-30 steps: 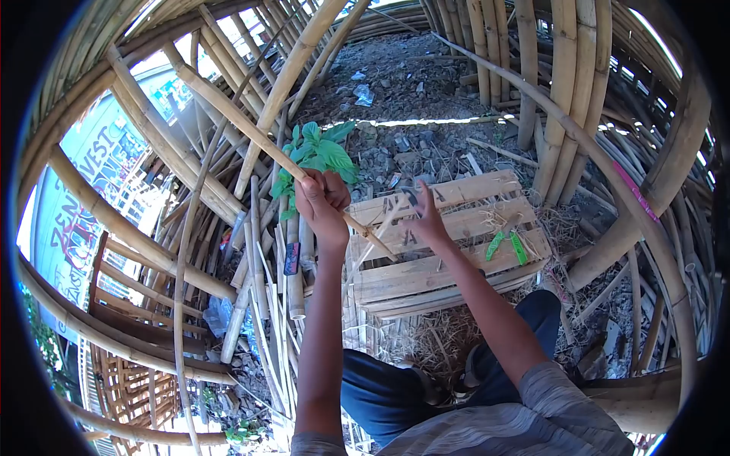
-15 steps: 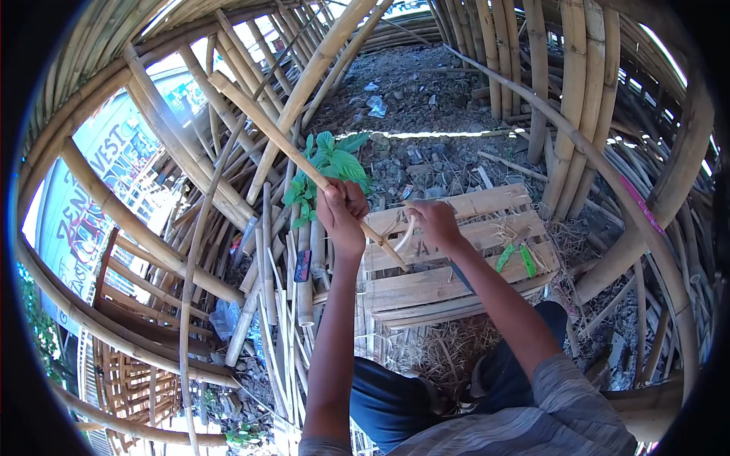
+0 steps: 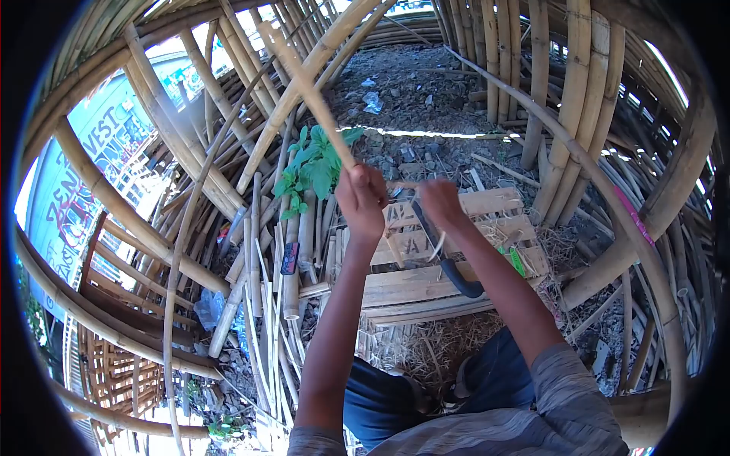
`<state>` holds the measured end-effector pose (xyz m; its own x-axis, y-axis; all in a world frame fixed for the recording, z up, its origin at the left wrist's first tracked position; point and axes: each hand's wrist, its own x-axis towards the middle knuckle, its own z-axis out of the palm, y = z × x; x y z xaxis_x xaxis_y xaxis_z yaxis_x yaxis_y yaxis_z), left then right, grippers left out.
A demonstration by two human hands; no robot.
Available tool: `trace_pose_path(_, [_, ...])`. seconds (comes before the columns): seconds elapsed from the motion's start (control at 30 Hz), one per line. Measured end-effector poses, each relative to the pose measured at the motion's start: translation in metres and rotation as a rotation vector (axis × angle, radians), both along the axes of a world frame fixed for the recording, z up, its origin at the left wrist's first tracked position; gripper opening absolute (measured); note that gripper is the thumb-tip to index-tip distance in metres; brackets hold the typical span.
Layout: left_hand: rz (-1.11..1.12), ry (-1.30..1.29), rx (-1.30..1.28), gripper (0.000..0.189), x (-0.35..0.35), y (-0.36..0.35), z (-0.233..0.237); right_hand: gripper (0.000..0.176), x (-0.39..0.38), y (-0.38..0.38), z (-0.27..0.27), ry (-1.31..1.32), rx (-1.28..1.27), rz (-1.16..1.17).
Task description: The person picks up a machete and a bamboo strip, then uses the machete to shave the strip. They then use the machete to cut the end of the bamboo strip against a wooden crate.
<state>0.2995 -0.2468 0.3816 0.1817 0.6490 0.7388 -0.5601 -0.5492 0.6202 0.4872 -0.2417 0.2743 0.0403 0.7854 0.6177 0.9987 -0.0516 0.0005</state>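
My left hand is wrapped round a long bamboo stick, which slants up to the left with its lower end over the wooden crate. My right hand is closed and slightly blurred, just to the right of the left one. A thin bamboo strip runs between the two hands, and the right fingers pinch its end. Under my right forearm, a tool with a dark blade and curved black handle lies on the crate. Pale shavings lie near it.
Green tags lie on the crate's right side. A leafy plant grows behind my left hand. Loose bamboo poles lie on the left, and a thick bamboo post stands on the right. Bamboo framing surrounds me.
The stick has swung more upright, and my left hand has moved up and right with it. My right hand has risen slightly. More of the black-handled tool shows.
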Motion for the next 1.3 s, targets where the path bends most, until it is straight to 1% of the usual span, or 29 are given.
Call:
trace_pose_path(0.03, [0.04,-0.043,-0.029,0.039,-0.008,-0.002,-0.002,0.008,0.04,0.023,-0.02,0.183,-0.066,-0.283])
trace_pose_path(0.07, [0.092,-0.083,-0.048,0.04,-0.026,-0.001,-0.004,0.015,0.073,0.019,-0.024,0.326,0.088,-0.444])
trace_pose_path(0.1, [0.051,-0.149,-0.056,0.039,-0.048,0.008,-0.013,0.018,0.101,0.006,-0.019,0.28,0.121,-0.461])
trace_pose_path(0.17, [0.055,-0.157,-0.093,0.039,-0.079,0.02,-0.013,0.021,0.129,-0.005,0.003,0.53,0.115,-0.434])
trace_pose_path(0.3, [0.068,-0.143,-0.107,0.039,-0.086,0.035,-0.011,0.024,0.119,-0.019,0.063,0.643,0.222,-0.298])
trace_pose_path(0.37, [0.062,-0.139,-0.097,0.039,-0.085,0.035,-0.009,0.025,0.106,-0.033,0.1,0.818,0.722,0.026])
trace_pose_path(0.4, [0.056,-0.13,-0.075,0.038,-0.081,0.032,-0.008,0.025,0.12,-0.021,0.102,0.817,0.722,0.035])
trace_pose_path(0.43, [0.052,-0.113,-0.059,0.038,-0.079,0.026,-0.009,0.026,0.15,-0.002,0.093,0.481,0.683,-0.009])
trace_pose_path(0.47, [0.052,-0.115,-0.096,0.038,-0.076,0.024,-0.008,0.028,0.175,0.011,0.066,0.154,0.627,-0.055])
trace_pose_path(0.5, [0.034,-0.122,-0.076,0.038,-0.072,0.022,-0.007,0.031,0.202,0.032,0.02,0.3,0.17,-0.298])
trace_pose_path(0.53, [0.034,-0.12,-0.069,0.038,-0.069,0.022,-0.007,0.036,0.221,0.052,-0.005,0.426,-0.291,-0.526])
trace_pose_path(0.6, [0.035,-0.124,-0.07,0.037,-0.065,0.022,-0.008,0.048,0.118,0.002,0.049,0.232,-0.694,-0.309])
trace_pose_path(0.63, [0.016,-0.106,-0.066,0.038,-0.062,0.022,-0.009,0.055,0.087,0.001,0.035,0.267,-0.52,-0.052])
trace_pose_path(0.67, [-0.004,-0.088,-0.062,0.039,-0.058,0.023,-0.009,0.058,0.053,0.0,0.025,0.76,-0.463,0.179])
trace_pose_path(0.7, [-0.005,-0.095,-0.067,0.039,-0.053,0.022,-0.008,0.063,0.015,-0.008,0.027,0.853,-0.473,0.396])
trace_pose_path(0.73, [-0.016,-0.079,-0.057,0.039,-0.048,0.019,-0.006,0.056,-0.025,-0.016,0.02,1.263,-0.436,0.429])
trace_pose_path(0.8, [-0.029,-0.054,-0.03,0.037,-0.04,0.016,-0.005,0.042,-0.071,-0.014,-0.002,1.63,-0.317,0.53])
trace_pose_path(0.83, [-0.026,-0.049,-0.032,0.037,-0.038,0.014,-0.005,0.042,-0.08,-0.012,-0.009,1.634,-0.321,0.533])
trace_pose_path(0.9, [-0.026,-0.046,-0.016,0.037,-0.037,0.009,-0.004,0.029,-0.097,-0.008,-0.014,1.873,-0.126,0.657])
trace_pose_path(0.93, [-0.045,-0.028,-0.032,0.036,-0.038,0.008,-0.003,0.019,-0.104,-0.005,-0.012,1.887,-0.04,0.559])
trace_pose_path(0.97, [-0.042,-0.022,-0.032,0.036,-0.038,0.008,-0.003,0.019,-0.108,-0.005,-0.011,1.892,-0.041,0.562])
trace_pose_path(1.03, [-0.063,-0.027,-0.036,0.036,-0.035,0.007,-0.005,0.013,-0.114,-0.007,-0.008,1.136,0.212,0.417])
trace_pose_path(1.07, [-0.047,-0.027,-0.01,0.036,-0.032,0.008,-0.005,0.011,-0.116,-0.008,-0.006,0.945,0.293,0.397])
trace_pose_path(1.1, [-0.05,-0.027,-0.017,0.036,-0.029,0.008,-0.003,0.011,-0.116,-0.007,-0.009,0.946,0.287,0.391])
trace_pose_path(1.17, [-0.001,-0.048,-0.079,0.037,-0.026,0.006,0.002,0.015,-0.11,0.007,-0.022,0.768,0.39,0.332])
trace_pose_path(1.2, [0.039,-0.061,-0.025,0.037,-0.027,0.003,0.0,0.021,-0.09,0.027,-0.048,0.909,0.28,0.179])
trace_pose_path(1.23, [0.039,-0.062,-0.029,0.037,-0.031,-0.005,-0.006,0.024,-0.065,0.029,-0.062,0.941,0.355,0.109])
trace_pose_path(1.27, [-0.001,-0.063,-0.016,0.037,-0.036,-0.012,-0.011,0.022,-0.04,0.023,-0.067,0.954,0.266,-0.011])
trace_pose_path(1.3, [-0.046,-0.063,0.011,0.038,-0.04,-0.014,-0.012,0.02,-0.012,0.032,-0.093,0.999,0.197,-0.012])
